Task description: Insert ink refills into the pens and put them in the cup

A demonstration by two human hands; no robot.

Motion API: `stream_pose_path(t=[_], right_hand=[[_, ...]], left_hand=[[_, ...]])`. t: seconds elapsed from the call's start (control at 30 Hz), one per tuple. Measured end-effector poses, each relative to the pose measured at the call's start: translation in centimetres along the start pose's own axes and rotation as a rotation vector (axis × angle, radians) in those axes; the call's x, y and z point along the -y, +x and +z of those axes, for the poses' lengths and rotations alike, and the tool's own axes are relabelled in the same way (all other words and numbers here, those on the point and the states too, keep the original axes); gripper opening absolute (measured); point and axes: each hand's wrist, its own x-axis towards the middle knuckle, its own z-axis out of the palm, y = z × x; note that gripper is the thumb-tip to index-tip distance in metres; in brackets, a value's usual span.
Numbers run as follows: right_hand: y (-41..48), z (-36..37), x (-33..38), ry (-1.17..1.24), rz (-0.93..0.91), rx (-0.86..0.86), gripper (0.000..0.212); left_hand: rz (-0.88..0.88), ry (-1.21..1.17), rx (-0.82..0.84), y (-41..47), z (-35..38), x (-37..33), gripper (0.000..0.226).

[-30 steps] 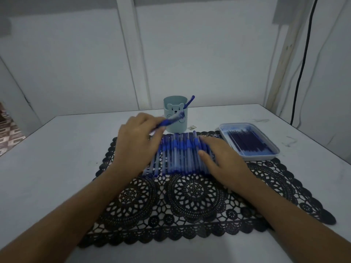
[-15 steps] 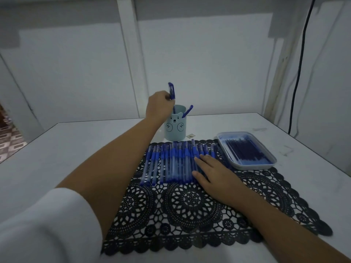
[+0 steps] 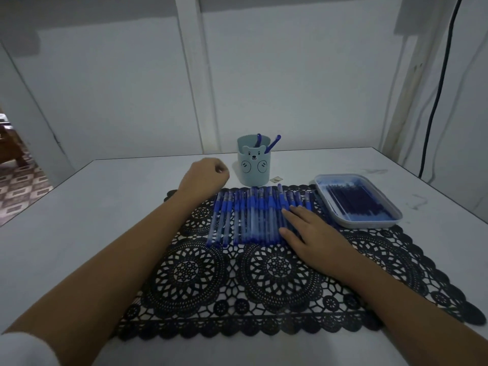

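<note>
Two finished pens [image 3: 273,145] stand in the cup [image 3: 253,170] near the far edge of the table [image 3: 105,207]. The row of pens [image 3: 253,217] lies along the far edge of the mat [image 3: 264,286].

The step in hand, I judge, is picking the next pen. The left hand [image 3: 204,175] hangs just beside the cup, fingers curled on nothing. The right hand [image 3: 309,233] lies flat on the row's right end, fingers straight — it should steady the neighbours while one pen lifts clear.

The refills [image 3: 356,204] wait in the tray [image 3: 364,224] at the mat's far right corner.

The table is white and the walls pale — a black cable [image 3: 435,101] runs down the right wall.
</note>
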Motion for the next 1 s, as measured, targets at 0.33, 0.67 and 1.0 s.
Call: stream_pose_path(t=[0.33, 0.67, 1.0], right_hand=[[-0.2, -0.3, 0.3, -0.010, -0.023, -0.038, 0.055], [-0.3, -0.4, 0.3, 0.003, -0.025, -0.034, 0.054], [-0.2, -0.2, 0.0, 0.058, -0.113, -0.322, 0.058]], left_hand=[[-0.158, 0.266, 0.300, -3.1, 0.6, 2.8, 0.030], [-0.102, 0.430, 0.299, -3.7, 0.1, 1.3, 0.029], [0.409, 0.269, -0.006, -9.7, 1.1, 1.1, 0.032]])
